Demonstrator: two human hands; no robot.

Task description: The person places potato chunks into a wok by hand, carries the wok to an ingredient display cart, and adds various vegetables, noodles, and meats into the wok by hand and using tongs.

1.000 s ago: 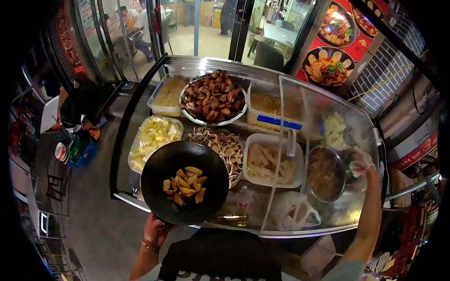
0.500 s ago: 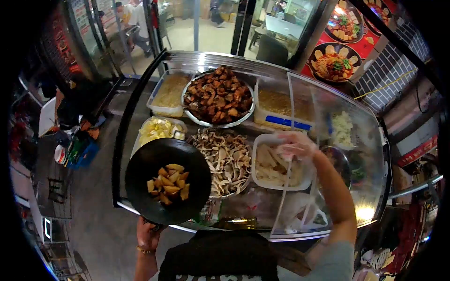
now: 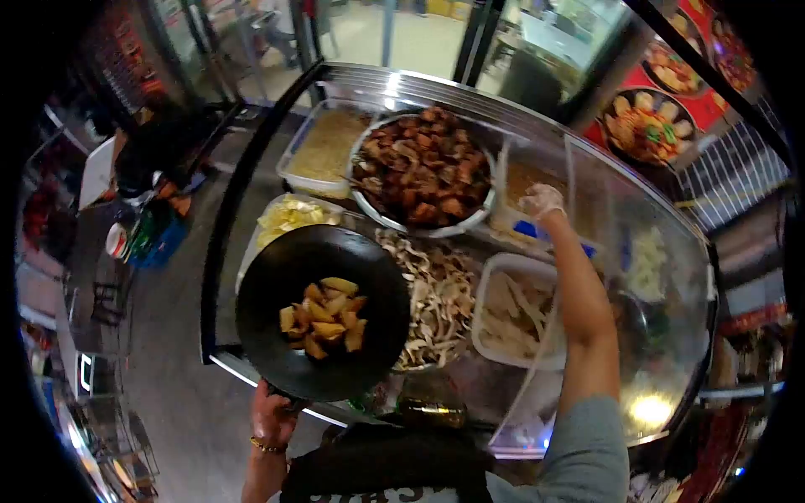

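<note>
In the head view, the left hand holds a black wok with yellow-brown wedges inside. Beyond the wok, to its right, the gloved right hand is at a tub; I cannot tell whether it grasps anything.

You can read no text with certainty: pale lettering on your dark clothing, below the desk's near edge, is blurred and cut off.
</note>
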